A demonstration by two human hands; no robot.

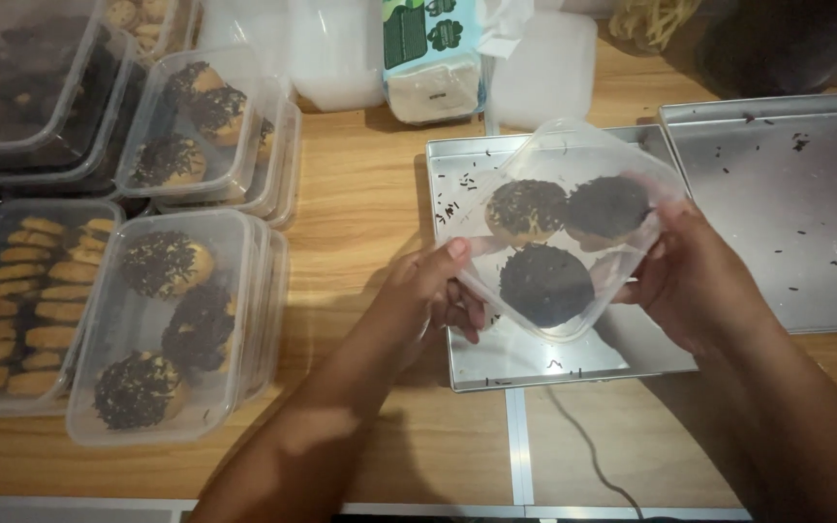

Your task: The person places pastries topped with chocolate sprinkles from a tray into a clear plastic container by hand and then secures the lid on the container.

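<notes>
1. The left hand (428,291) and the right hand (695,281) hold a clear plastic container (573,165) between them, lifted and tilted above a metal tray (486,358) near the middle of the table (370,194).
2. The left hand's fingers (452,254) are clamped on the container's left edge, thumb on the upper face and the other fingers curled beneath it.
3. The right hand's fingers (653,242) are clamped on the container's right edge; the fingertips press against the plastic wall.
4. Inside the container sit three round pastries covered in dark chocolate sprinkles (546,284): two side by side on the far side, one nearer, lying between the two hands.
5. Loose sprinkles (452,199) lie scattered on the tray's left part, just beside the container.
6. A second metal tray (796,232) lies to the right, touching or overlapping the first, with a few sprinkles on it.
7. On the left, a stack of filled containers (171,329) holds the same sprinkled pastries, and another such stack (210,131) stands farther off.
8. At the near left edge, a container of small golden biscuits (21,300) rests just beside the near stack.
9. On the far side of the table stand a soft tissue pack (433,58) and empty translucent lids (544,68).
10. A thin dark cable (583,441) runs across the near table, below the tray.
</notes>
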